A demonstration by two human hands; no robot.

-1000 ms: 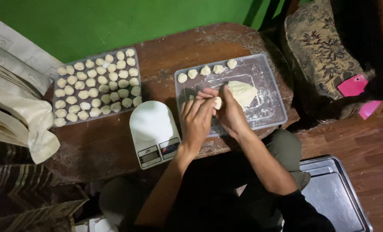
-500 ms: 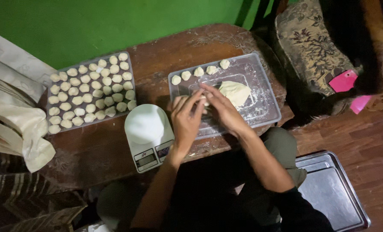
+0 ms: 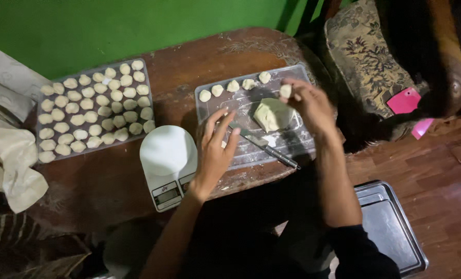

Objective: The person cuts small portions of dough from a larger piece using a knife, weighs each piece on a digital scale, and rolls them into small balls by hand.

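My right hand (image 3: 309,105) pinches a small dough ball (image 3: 285,91) above the far right part of a clear floured tray (image 3: 297,139). A row of several dough balls (image 3: 233,86) lies along that tray's far edge. A larger lump of dough (image 3: 271,114) rests in the tray's middle, just left of my right hand. A knife (image 3: 264,146) lies in the tray, near its front. My left hand (image 3: 214,150) hovers open over the tray's left side, fingers spread, holding nothing.
A second tray (image 3: 42,117) at the left is filled with several rows of dough balls. A white kitchen scale (image 3: 167,164) stands between the trays. A cloth (image 3: 13,165) lies far left, a metal tray (image 3: 396,232) on the floor at right, pink scrapers (image 3: 406,102) on a patterned chair.
My hands were together rolling dough over the tray. They have separated: the right hand lifted the ball toward the far row, the left hand opened and drew back.
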